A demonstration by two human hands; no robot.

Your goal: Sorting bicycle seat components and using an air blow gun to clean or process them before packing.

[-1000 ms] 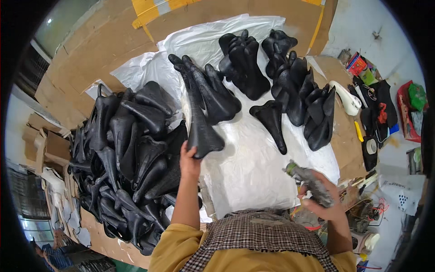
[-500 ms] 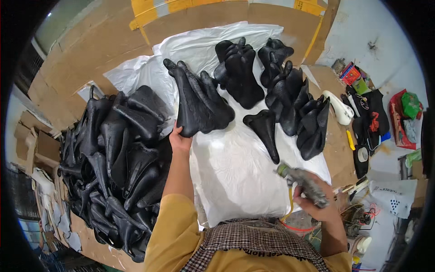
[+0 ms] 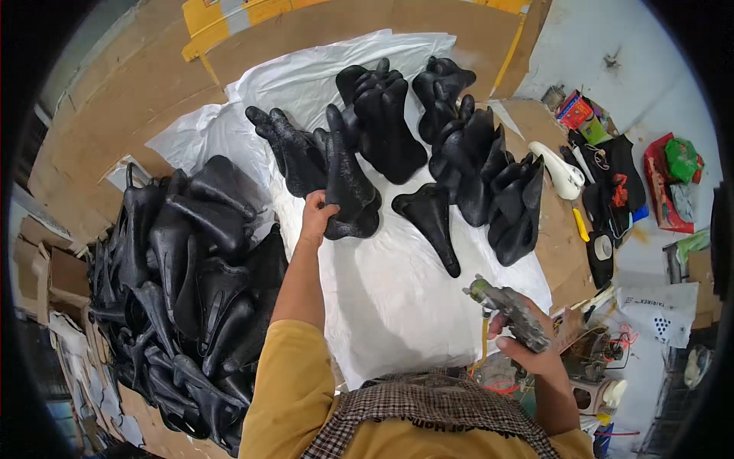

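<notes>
My left hand [image 3: 315, 218] is closed on the wide end of a black bicycle saddle [image 3: 348, 180], whose narrow nose points away from me. Right beside it, another black saddle [image 3: 294, 157] with a dusty, speckled surface lies on the white sheet [image 3: 405, 306]. In my right hand [image 3: 531, 344] is a grey, crusted spray gun [image 3: 508, 310] with a green tip. A yellow hose [image 3: 484, 336] runs down from it. The gun's tip points left over the sheet, near a single saddle [image 3: 428, 222] lying with its nose toward me.
A large heap of black saddles [image 3: 199, 283] fills the left side. Stacked saddles [image 3: 382, 115] stand at the back, with more stacks [image 3: 516, 210] to the right. Farther right are a white saddle [image 3: 562, 172], a yellow-handled tool [image 3: 580, 225] and a tape roll [image 3: 603, 246].
My left hand has shifted the saddle it holds to the right, exposing speckled saddles beside and under it. My right hand keeps the spray gun in nearly the same place. The view has shifted slightly.
</notes>
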